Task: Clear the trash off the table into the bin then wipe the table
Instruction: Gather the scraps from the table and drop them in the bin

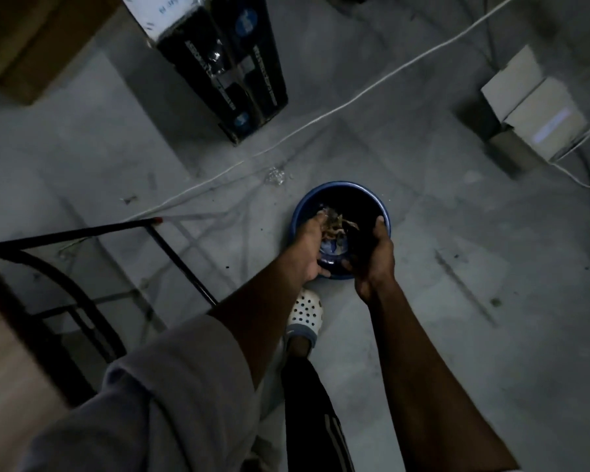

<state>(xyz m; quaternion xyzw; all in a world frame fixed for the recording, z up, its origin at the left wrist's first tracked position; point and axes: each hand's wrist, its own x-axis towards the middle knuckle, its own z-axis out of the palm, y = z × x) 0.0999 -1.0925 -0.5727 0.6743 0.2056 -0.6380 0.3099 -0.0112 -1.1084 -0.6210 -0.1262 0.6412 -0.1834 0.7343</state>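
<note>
A round blue bin (341,186) stands on the grey floor below me. Both my hands are over its opening. My left hand (309,248) and my right hand (375,258) hold a bunch of crumpled brownish trash (334,229) between them, fingers curled round it. The inside of the bin is dark, and more scraps show at its bottom. A blurred tan table edge (0,338) shows at the lower left.
A black metal frame (171,253) runs under the table edge at left. A white cable (355,100) crosses the floor behind the bin. Black boxes (232,63) and pale cartons (532,107) stand further back. My foot in a white clog (304,313) is beside the bin.
</note>
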